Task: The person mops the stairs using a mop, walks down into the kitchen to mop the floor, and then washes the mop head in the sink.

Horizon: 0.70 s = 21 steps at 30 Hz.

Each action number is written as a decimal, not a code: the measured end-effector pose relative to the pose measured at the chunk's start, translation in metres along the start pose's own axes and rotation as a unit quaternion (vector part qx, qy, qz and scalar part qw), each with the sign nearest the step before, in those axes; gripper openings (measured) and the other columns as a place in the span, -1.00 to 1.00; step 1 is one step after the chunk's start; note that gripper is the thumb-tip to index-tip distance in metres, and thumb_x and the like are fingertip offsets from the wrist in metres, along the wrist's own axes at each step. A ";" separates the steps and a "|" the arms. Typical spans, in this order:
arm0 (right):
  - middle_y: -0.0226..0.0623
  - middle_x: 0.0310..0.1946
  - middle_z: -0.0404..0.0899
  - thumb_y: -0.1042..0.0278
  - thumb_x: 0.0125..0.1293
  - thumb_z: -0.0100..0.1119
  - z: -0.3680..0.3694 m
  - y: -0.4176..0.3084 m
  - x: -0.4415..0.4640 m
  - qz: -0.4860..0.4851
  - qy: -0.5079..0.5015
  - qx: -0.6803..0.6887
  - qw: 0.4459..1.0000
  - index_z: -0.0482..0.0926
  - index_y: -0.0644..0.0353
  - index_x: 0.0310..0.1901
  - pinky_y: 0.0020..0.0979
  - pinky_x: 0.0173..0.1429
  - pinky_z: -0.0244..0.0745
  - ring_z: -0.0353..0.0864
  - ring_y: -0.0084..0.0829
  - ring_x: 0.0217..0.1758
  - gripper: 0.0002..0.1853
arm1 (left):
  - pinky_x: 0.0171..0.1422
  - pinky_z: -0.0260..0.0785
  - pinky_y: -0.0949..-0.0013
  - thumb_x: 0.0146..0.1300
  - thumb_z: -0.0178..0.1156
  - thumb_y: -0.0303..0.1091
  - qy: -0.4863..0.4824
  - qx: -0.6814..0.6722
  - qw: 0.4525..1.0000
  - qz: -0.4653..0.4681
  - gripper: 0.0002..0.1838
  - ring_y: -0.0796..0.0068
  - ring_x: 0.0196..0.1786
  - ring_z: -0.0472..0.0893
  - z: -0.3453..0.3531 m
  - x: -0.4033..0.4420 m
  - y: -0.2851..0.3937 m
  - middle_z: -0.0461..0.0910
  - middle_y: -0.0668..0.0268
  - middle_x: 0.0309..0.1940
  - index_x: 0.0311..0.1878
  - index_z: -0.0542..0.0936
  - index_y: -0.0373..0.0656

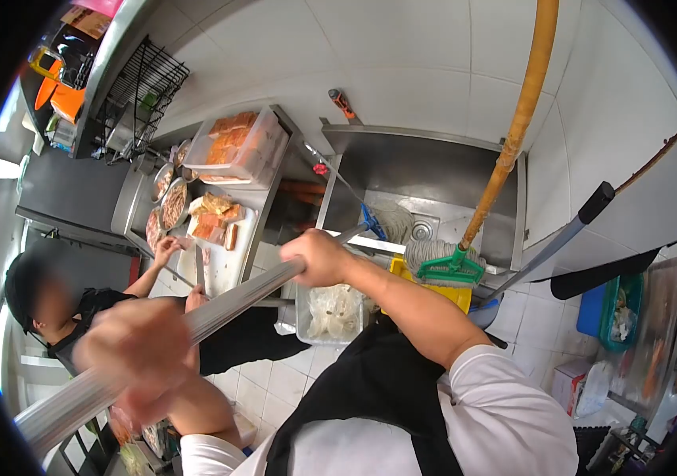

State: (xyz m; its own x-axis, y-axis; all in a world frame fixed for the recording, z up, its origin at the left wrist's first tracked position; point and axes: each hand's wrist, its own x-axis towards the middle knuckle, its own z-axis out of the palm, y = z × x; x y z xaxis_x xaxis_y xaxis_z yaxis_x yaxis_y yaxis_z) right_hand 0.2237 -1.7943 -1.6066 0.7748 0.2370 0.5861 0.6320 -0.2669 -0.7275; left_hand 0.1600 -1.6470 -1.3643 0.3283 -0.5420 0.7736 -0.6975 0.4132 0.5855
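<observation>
A mop with a long metal handle (247, 296) runs slantwise from the lower left up to the sink. Its blue clamp (371, 222) and grey string head (394, 220) lie inside the sink basin. My left hand (136, 357), blurred by motion, is wrapped round the upper part of the handle. Farther down, my right hand (321, 258) is closed round the same handle, nearer the mop head. A second mop with a green clamp (456, 268) and a bamboo-like pole (517, 119) stands at the sink's front, its strings over a yellow bucket (453, 298).
To the left a co-worker (100, 305) holds a knife (199, 266) at a white board (231, 258) with meat. A plastic tub (235, 151) of orange-coloured food stands behind. A bin with a clear bag (332, 313) sits below the sink (425, 163). A grey pole (552, 246) leans right.
</observation>
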 end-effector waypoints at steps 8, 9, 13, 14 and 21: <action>-0.25 -0.64 0.53 0.39 -0.06 0.35 -0.008 -0.051 0.006 -0.067 0.007 0.105 0.992 0.49 0.12 -0.54 -0.25 -0.41 0.42 0.57 -0.14 -0.53 -0.83 | -0.66 0.31 0.54 0.03 0.43 -0.44 -0.150 -0.300 0.941 0.041 -0.84 0.58 -0.76 0.44 -0.011 0.029 0.026 0.51 0.34 -0.74 -0.52 0.62 -0.25; -0.25 -0.63 0.53 0.39 -0.04 0.34 -0.001 -0.027 -0.004 -0.024 0.054 0.099 0.993 0.49 0.12 -0.54 -0.26 -0.41 0.42 0.57 -0.13 -0.53 -0.83 | -0.63 0.31 0.43 0.12 0.33 -0.39 -0.079 -0.210 0.974 0.010 -0.80 0.50 -0.74 0.42 -0.014 0.004 0.000 0.48 0.30 -0.73 -0.51 0.55 -0.26; -0.21 -0.63 0.51 0.36 0.02 0.32 0.011 0.051 -0.033 0.067 0.110 0.002 0.992 0.47 0.12 -0.54 -0.26 -0.41 0.43 0.56 -0.08 -0.51 -0.82 | -0.60 0.32 0.34 0.26 0.25 -0.29 0.061 -0.014 0.993 -0.099 -0.69 0.41 -0.75 0.36 0.033 -0.043 -0.055 0.39 0.33 -0.77 -0.51 0.43 -0.24; -0.20 -0.62 0.51 0.36 0.04 0.31 0.015 0.054 -0.033 0.054 0.080 -0.007 0.995 0.46 0.12 -0.55 -0.26 -0.41 0.43 0.56 -0.06 -0.50 -0.81 | -0.60 0.32 0.34 0.26 0.25 -0.29 0.068 -0.011 0.993 -0.101 -0.69 0.41 -0.75 0.36 0.028 -0.042 -0.047 0.39 0.33 -0.77 -0.51 0.43 -0.24; -0.22 -0.65 0.51 0.39 -0.08 0.28 -0.003 -0.084 0.017 -0.056 0.032 0.043 0.997 0.45 0.11 -0.59 -0.25 -0.45 0.42 0.56 -0.09 -0.53 -0.84 | -0.72 0.19 0.43 0.11 0.07 -0.53 -0.170 -0.244 0.949 0.102 -0.79 0.50 -0.80 0.34 -0.049 0.031 0.075 0.31 0.37 -0.82 -0.62 0.41 -0.11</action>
State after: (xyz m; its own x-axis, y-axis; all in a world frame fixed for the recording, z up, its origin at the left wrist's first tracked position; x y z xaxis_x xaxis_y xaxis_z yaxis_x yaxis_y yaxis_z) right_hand 0.1835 -1.7709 -1.5346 0.7008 0.1995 0.6849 0.7129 -0.1603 -0.6827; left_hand 0.1494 -1.5971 -1.2845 -0.0655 -0.5847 0.8086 -0.3199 0.7799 0.5380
